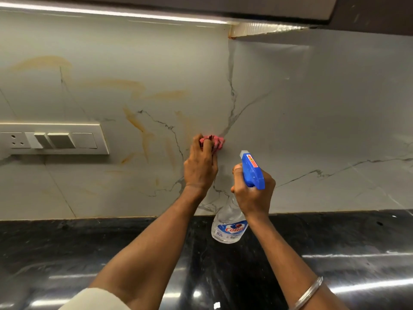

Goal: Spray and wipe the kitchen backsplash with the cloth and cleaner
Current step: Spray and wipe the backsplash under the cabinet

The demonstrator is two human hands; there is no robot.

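Backsplash of pale grey marble-look slab point(312, 108) with dark veins, orange-brown streaks point(134, 121) across its left half. Left hand point(200, 168) fingers curled round crumpled pink-red cloth point(215, 142), pressing it against the slab just right of the streaks. Right hand point(252, 198) grips the neck of a clear plastic spray bottle with blue-and-white label point(230, 224); its blue trigger head point(253, 171) has the nozzle aimed up at the wall, close below the cloth. Bottle is held in the air above the glossy black stone countertop point(89, 253). Cream switch plate with socket point(53, 138) on the wall at left. Silver bangle point(309, 291) on right forearm, cream sleeve point(96, 298) on left arm. Lit strip point(111, 12) under the upper cabinet.
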